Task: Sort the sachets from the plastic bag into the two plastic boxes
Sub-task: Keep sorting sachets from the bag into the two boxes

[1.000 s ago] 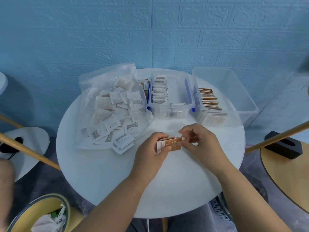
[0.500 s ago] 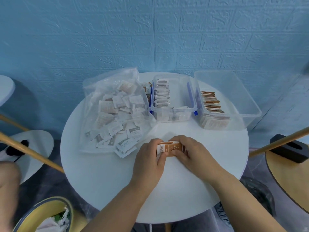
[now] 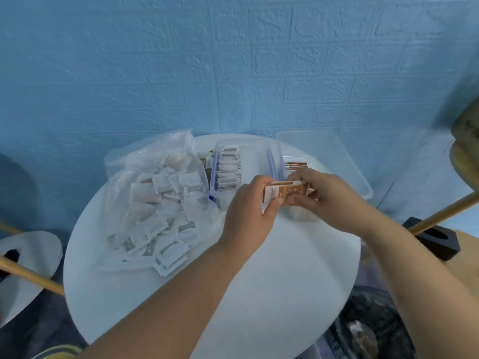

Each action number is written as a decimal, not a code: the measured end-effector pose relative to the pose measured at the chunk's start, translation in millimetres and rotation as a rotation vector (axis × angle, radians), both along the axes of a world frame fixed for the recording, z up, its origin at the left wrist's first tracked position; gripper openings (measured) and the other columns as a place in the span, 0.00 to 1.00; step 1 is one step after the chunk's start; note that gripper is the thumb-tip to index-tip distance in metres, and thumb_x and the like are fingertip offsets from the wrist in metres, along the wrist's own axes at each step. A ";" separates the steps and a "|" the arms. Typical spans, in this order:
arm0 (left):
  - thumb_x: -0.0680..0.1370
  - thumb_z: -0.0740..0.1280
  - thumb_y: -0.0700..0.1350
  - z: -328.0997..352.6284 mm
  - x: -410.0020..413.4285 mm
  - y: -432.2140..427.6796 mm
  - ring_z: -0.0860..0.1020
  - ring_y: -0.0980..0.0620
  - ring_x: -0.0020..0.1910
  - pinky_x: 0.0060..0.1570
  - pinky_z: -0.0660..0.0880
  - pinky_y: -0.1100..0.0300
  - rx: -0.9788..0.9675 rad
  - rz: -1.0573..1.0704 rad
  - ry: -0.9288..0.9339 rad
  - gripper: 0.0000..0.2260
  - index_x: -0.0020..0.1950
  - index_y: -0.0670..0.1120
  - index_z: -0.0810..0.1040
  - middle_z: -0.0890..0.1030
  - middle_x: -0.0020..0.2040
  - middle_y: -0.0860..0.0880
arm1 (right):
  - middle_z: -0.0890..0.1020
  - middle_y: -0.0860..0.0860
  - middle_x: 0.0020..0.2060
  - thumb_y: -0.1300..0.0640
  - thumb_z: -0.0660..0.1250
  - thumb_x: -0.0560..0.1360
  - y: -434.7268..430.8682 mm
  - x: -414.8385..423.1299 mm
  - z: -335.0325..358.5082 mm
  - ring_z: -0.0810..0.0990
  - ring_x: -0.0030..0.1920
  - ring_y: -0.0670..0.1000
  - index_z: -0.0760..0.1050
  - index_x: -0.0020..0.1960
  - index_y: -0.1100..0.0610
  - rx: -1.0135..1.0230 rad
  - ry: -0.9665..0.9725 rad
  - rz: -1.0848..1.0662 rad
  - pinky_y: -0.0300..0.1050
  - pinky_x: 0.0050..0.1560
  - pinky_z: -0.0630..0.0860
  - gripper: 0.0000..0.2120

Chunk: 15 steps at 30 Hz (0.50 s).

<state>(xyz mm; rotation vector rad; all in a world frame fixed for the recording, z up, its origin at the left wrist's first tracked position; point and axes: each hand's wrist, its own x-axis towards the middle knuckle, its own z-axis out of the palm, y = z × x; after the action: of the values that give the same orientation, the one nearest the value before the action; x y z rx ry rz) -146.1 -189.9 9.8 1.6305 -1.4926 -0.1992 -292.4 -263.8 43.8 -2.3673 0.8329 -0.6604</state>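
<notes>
A small stack of brown-and-white sachets (image 3: 285, 193) is held up between both hands, in front of the two boxes. My left hand (image 3: 248, 216) grips its left end and my right hand (image 3: 329, 195) grips its right end. The clear plastic bag (image 3: 153, 187) lies at the left of the round white table (image 3: 259, 281), with several white sachets in it and spilling from its mouth. The blue-latched clear box (image 3: 272, 156) holds a row of white sachets (image 3: 229, 169). To its right, the larger clear box (image 3: 344, 161) holds brown sachets (image 3: 296, 165), partly hidden by my right hand.
A blue brick-pattern wall rises right behind the table. A wooden pole (image 3: 28, 275) crosses at lower left, and another wooden pole (image 3: 440, 216) at right above a black block (image 3: 435, 239). A white stool (image 3: 26, 257) stands at far left.
Both hands have lifted the sachet stack off the table and carried it up and right toward the boxes. The camera has tilted, so the table sits lower in view.
</notes>
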 end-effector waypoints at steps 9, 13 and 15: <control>0.78 0.48 0.59 -19.5 -8.8 -54.5 0.65 0.52 0.68 0.67 0.61 0.58 0.126 -0.067 -0.430 0.26 0.70 0.47 0.67 0.68 0.70 0.51 | 0.79 0.50 0.43 0.64 0.67 0.72 -122.4 -20.3 0.9 0.75 0.44 0.51 0.75 0.53 0.55 -0.028 -0.012 -0.325 0.43 0.48 0.70 0.10; 0.78 0.47 0.57 -30.2 -10.7 -59.4 0.73 0.51 0.63 0.61 0.65 0.60 0.062 -0.006 -0.469 0.26 0.66 0.46 0.73 0.75 0.65 0.50 | 0.79 0.53 0.49 0.62 0.67 0.73 -167.1 -6.0 -5.4 0.74 0.49 0.52 0.75 0.56 0.56 -0.012 0.105 -0.380 0.43 0.48 0.69 0.12; 0.79 0.49 0.56 -32.2 -12.1 -60.6 0.76 0.50 0.60 0.58 0.66 0.59 0.030 0.023 -0.483 0.23 0.63 0.45 0.75 0.77 0.63 0.49 | 0.79 0.54 0.51 0.62 0.67 0.73 -180.5 5.8 -7.4 0.75 0.51 0.54 0.74 0.56 0.57 0.003 0.163 -0.361 0.42 0.47 0.68 0.12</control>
<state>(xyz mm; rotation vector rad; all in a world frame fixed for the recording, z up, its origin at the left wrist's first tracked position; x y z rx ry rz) -158.2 -250.5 -22.4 1.8008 -1.8309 0.2023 -286.6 -444.2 36.4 -2.3108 1.3517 -0.6083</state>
